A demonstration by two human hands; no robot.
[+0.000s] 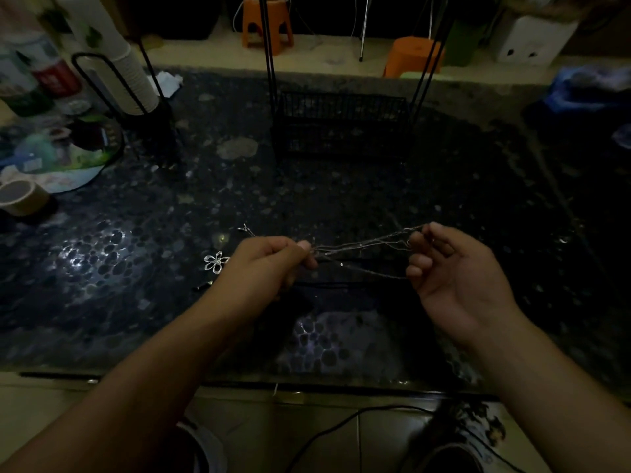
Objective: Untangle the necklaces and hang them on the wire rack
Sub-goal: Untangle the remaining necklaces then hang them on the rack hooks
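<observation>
Thin silver necklace chains (362,249) stretch in a tangled bundle between my two hands, just above the dark speckled table (307,186). My left hand (269,264) pinches one end of the bundle between thumb and fingers. My right hand (450,268), palm up, holds the other end with curled fingers. A silver flower pendant (215,261) lies on the table left of my left hand, and a small clasp end (245,229) sticks up behind it. The black wire rack (341,124) stands at the far middle of the table, with tall uprights rising out of view.
A stack of paper cups in a black wire holder (136,80) stands at the far left, beside bottles and a round printed fan (65,155). A tape roll (20,196) sits at the left edge. Blue cloth (587,87) lies far right. Orange stools (268,23) stand beyond the table.
</observation>
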